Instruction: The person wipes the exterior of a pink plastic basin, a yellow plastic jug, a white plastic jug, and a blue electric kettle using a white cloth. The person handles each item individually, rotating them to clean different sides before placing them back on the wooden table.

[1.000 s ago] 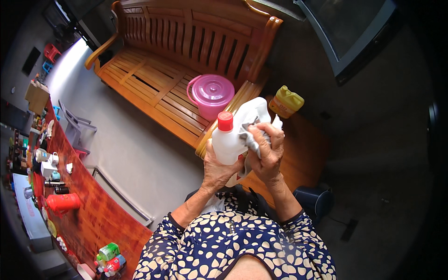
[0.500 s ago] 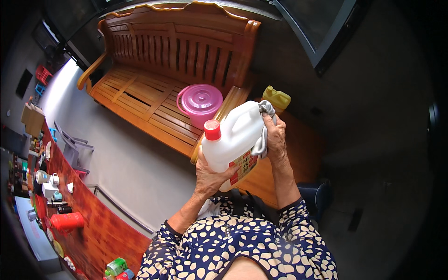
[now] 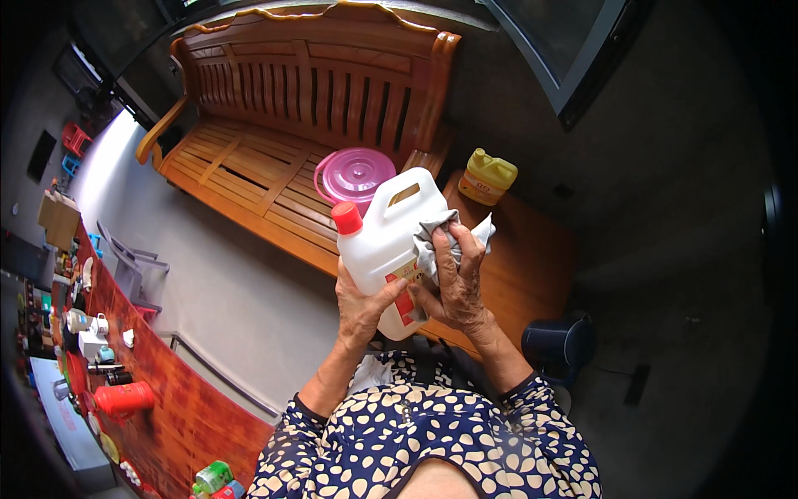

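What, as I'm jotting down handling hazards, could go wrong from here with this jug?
The left hand grips the white plastic jug by its body, not its handle, so it might slip. The right hand holds a grey cloth against it; a hard push could knock it loose. If the red cap isn't tight, which I can't tell, any contents might leak.

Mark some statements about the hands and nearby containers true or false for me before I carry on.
1. The right hand holds a grey cloth. True.
2. The left hand is empty. False: the left hand grips the white jug.
3. The white jug's cap is red. True.
4. The pink bucket stands on the floor. False: the pink bucket is on the wooden bench.
5. The yellow jug is in someone's hand. False: the yellow jug stands untouched.
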The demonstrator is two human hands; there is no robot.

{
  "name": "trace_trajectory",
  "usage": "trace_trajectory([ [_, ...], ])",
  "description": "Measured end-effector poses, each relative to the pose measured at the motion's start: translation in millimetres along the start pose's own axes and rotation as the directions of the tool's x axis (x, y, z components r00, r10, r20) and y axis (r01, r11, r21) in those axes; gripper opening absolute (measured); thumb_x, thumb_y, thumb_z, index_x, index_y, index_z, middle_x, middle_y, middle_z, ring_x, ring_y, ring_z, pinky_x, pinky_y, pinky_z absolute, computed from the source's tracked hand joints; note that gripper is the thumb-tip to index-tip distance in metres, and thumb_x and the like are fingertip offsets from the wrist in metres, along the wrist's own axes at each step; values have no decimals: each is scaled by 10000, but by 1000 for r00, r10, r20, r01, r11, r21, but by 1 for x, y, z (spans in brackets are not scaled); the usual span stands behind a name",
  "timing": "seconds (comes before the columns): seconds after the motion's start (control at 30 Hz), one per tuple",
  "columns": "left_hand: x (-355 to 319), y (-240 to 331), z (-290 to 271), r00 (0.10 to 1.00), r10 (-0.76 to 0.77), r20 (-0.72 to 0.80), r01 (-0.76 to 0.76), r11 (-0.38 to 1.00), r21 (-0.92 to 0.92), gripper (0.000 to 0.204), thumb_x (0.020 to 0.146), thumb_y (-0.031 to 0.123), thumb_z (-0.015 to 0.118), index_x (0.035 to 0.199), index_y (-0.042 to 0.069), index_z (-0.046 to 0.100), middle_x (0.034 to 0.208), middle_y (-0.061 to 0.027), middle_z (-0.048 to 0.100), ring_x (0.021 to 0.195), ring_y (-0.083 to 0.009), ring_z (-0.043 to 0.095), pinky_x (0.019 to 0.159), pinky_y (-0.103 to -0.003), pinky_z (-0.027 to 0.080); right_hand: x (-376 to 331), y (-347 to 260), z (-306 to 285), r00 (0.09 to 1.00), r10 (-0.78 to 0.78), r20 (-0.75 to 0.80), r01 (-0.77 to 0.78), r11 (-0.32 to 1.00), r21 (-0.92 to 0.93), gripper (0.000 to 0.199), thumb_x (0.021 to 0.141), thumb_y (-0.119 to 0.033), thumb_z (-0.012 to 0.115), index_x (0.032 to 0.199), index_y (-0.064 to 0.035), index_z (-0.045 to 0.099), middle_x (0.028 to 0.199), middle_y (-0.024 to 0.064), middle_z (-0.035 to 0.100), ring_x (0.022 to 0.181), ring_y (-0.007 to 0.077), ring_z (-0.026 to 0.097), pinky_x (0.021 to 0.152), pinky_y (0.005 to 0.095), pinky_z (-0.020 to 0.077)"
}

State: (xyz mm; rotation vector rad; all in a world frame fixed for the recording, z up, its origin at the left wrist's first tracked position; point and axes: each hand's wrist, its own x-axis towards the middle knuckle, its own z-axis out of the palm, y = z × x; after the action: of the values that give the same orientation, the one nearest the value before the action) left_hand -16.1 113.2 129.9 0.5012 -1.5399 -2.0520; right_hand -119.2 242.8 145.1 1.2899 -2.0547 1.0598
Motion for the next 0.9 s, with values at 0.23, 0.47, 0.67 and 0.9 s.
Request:
trace_trajectory([
  [0.23,-1,2,-3,993,-31,110,41,995,-87,724,710,67,797,1313,57,396,1165,-103,594,1033,-200,610,924,-374,520,15,35,0,869,493,47,-419,679,603,328,960,-122,504,1266,-6,494,1229,148,500,1102,244,530,944,332,422],
  [0.47,1,11,-14,987,-78,143,104,977,-185,640,677,9,766,1247,11,475,1109,-107,636,1010,-205,625,918,-372,512,39,41,-15,731,512,450,-600,169,782,362,987,-253,496,1277,-40,541,1043,35,650,927,81,583,821,246,473],
  [0.67,8,18,-26,998,-39,57,50,975,-217,614,643,7,722,1212,-15,493,1065,-100,630,958,-201,623,874,-347,511,13,41,0,640,491,591,-708,78,702,378,982,-319,526,1264,-68,547,998,-6,630,862,62,565,763,233,473],
  [0.9,16,31,-20,999,-11,32,17,978,-209,616,646,9,697,1223,0,481,1046,-95,626,944,-187,616,855,-332,514,-25,29,10,576,611,543,-676,-17,737,343,956,-297,533,1172,-36,587,931,0,641,785,63,574,697,226,474],
])
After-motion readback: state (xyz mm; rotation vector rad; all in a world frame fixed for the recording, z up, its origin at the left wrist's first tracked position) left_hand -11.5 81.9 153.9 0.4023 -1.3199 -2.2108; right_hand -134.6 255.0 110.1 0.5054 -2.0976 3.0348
